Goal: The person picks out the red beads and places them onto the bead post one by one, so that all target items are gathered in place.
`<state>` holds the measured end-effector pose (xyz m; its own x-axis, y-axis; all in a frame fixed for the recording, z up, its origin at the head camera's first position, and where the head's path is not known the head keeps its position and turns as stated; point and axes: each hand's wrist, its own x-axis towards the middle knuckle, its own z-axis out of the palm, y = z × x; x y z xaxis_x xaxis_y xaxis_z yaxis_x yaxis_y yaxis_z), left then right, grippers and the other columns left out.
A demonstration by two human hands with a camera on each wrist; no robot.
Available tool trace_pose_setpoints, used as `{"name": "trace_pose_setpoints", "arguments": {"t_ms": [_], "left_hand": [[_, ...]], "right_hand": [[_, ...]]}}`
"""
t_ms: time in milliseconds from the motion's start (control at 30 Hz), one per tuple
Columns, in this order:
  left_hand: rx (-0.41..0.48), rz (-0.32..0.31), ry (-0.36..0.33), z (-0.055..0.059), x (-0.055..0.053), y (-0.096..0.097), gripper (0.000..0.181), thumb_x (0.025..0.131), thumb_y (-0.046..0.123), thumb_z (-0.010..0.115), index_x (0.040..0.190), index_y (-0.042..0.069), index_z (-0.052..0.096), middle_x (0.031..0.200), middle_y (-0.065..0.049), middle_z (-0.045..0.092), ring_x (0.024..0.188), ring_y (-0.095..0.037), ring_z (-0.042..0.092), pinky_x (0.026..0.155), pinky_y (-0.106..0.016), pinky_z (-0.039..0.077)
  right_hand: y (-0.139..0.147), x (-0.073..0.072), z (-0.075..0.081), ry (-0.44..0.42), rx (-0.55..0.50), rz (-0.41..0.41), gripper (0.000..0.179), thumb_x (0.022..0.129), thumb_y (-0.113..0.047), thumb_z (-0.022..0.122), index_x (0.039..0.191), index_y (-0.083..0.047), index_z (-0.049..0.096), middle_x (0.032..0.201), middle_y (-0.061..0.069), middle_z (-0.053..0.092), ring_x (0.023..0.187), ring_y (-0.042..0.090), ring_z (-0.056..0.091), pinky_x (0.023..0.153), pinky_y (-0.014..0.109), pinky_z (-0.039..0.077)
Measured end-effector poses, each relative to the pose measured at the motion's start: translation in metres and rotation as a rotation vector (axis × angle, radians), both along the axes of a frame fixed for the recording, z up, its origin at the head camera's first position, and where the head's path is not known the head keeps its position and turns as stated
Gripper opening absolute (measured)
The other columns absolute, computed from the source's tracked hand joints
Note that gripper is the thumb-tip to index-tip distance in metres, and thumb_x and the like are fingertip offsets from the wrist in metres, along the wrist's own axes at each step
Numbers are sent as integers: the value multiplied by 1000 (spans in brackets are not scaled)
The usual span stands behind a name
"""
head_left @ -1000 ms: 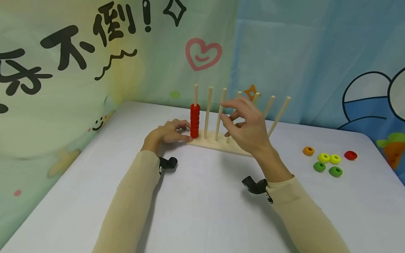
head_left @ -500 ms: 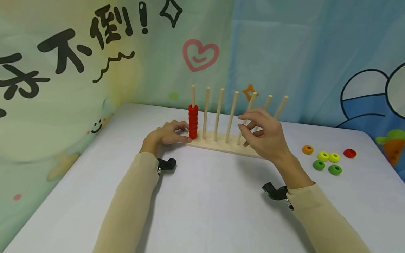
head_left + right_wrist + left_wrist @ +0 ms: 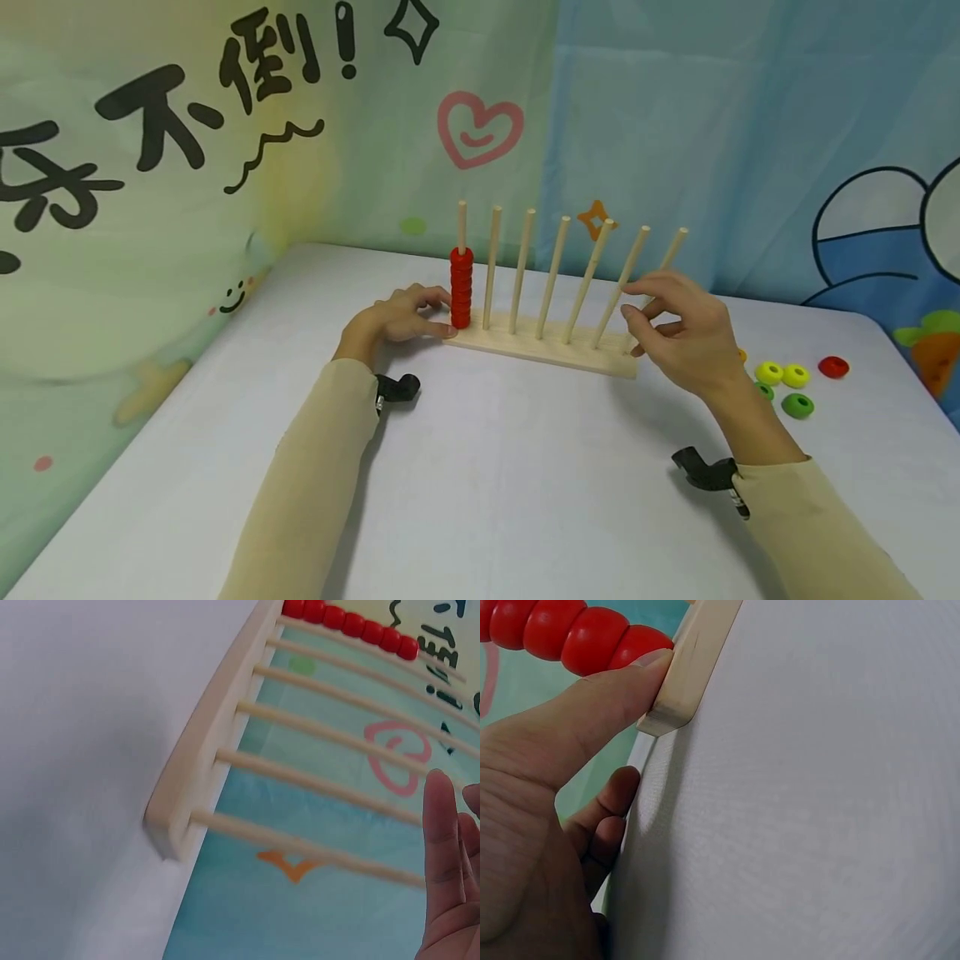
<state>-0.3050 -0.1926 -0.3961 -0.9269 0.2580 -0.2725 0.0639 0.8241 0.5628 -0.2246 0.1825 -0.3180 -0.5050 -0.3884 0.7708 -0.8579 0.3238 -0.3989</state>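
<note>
A wooden peg rack (image 3: pixel 540 348) with a row of upright pegs stands on the table. Several red beads (image 3: pixel 461 287) are stacked on its leftmost peg; the other pegs are bare. At the rack's left end my left hand (image 3: pixel 405 315) holds the base. Its thumb (image 3: pixel 619 694) lies on the base beside the lowest bead in the left wrist view, while the index finger's contact is hidden. My right hand (image 3: pixel 686 333) is by the rightmost peg, fingers loosely bent, with nothing visible in them. Whether it touches that peg I cannot tell.
Loose beads lie on the table's right side: two yellow beads (image 3: pixel 782 374), green beads (image 3: pixel 798 406), a red bead (image 3: pixel 833 367), and an orange bead (image 3: pixel 742 355) mostly hidden behind my right hand. A printed cloth backdrop (image 3: pixel 660 125) rises behind the table.
My right hand has moved right along the row, from the middle pegs to the rightmost one, and now partly covers the loose beads. My left hand stays at the rack's left end.
</note>
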Motion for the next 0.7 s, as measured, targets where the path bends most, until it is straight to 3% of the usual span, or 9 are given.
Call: {"name": "trace_pose_setpoints", "arguments": {"t_ms": [233,433,700], "left_hand": [[5,-9,-1,0,0,-1,44,81,56,72,121,44,56,135,6,44,128,-25,33,103,-59,31],[21,-13,-11,0,-1,-1,45,80,55,73,120,44,56,135,6,44,128,-25,33,104,-59,31],[-24,-27,-4,0,0,-1,47,81,57,71,123,43,55,136,6,44,129,-26,34,104,-60,29]], "right_hand": [[27,-5,-10,-47,29,-117,32,76,22,66,106,9,66,98,15,61,67,2,62,51,15,51],[58,-18,-33,-84,53,-201,36,77,17,70,109,2,68,99,7,61,67,-2,62,52,13,50],[85,-21,-47,-94,112,-292,37,79,14,71,112,-1,69,98,7,61,67,-5,60,57,9,49]]}}
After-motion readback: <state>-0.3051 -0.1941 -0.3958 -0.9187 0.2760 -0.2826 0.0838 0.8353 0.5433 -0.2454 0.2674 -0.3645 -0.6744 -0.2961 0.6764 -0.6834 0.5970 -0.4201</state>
